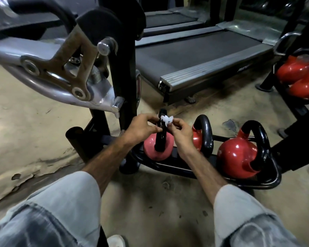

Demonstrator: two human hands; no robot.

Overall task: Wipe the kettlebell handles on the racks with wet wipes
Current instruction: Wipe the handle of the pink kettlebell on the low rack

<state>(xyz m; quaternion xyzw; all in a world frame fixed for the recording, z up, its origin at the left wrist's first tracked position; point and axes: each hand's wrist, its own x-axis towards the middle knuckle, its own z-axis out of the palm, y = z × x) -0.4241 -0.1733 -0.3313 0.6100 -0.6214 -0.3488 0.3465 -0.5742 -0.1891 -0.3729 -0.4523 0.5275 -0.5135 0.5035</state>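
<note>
While both hands pinch it, white wipe (166,120) (crumpled), black kettlebell handle (161,132)

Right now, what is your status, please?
Both hands, left hand and right hand, pinch crumpled white wet wipe. Wipe against leftmost red kettlebell's black handle. Nothing in way.

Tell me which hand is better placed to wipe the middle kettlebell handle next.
Probably the right hand: it pinches the wet wipe and sits right beside the middle kettlebell handle. The left hand lies farther away.
</note>
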